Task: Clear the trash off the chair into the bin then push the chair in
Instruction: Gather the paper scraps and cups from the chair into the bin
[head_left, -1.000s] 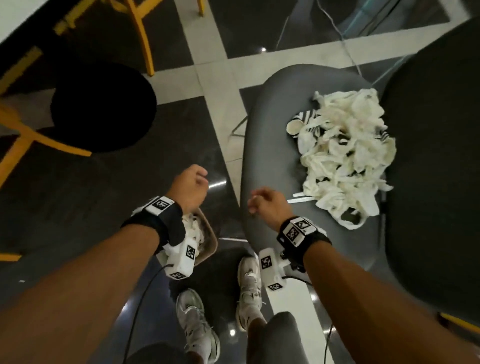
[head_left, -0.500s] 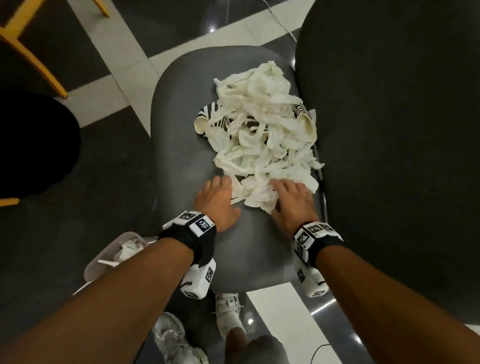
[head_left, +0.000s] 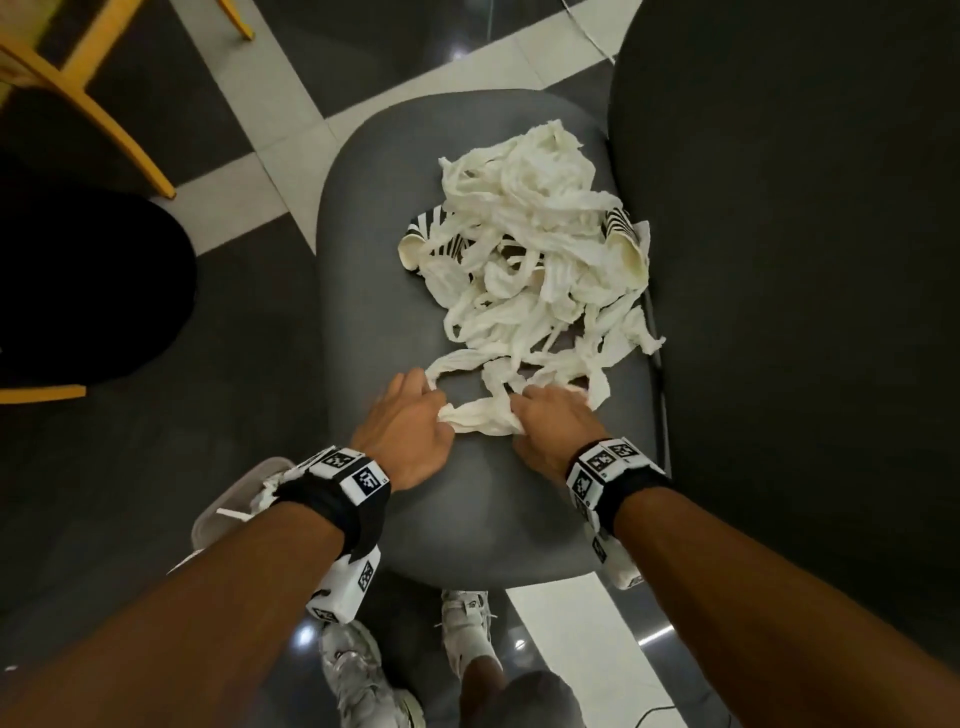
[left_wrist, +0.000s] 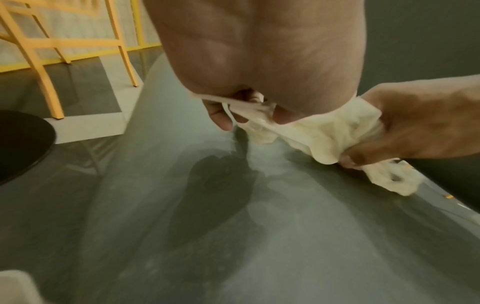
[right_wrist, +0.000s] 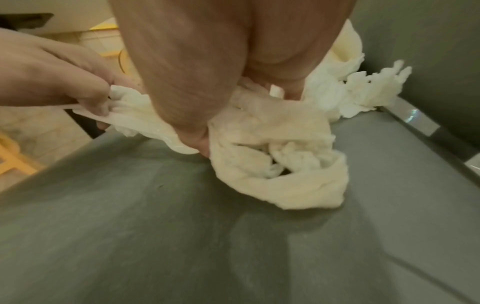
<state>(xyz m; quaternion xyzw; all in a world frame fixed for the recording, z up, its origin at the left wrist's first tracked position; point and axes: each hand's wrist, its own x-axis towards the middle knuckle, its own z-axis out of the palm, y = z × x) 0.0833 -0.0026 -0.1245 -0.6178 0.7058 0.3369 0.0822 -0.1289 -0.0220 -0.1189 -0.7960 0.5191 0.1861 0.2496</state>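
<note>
A heap of crumpled white tissue strips lies on the grey chair seat, with striped paper cups half buried in it. My left hand and right hand sit at the near edge of the heap. Both grip one twisted tissue strip stretched between them. In the left wrist view my left hand pinches the strip. In the right wrist view my right hand clutches a wad of tissue. The white bin stands on the floor under my left forearm.
A dark table top borders the chair on the right. A round black seat with yellow legs stands on the left. My shoes are on the glossy tiled floor below the chair's front edge.
Both hands went from over the bin to the chair seat, reached the near edge of the heap, and now grip a tissue strip pulled slightly toward me.
</note>
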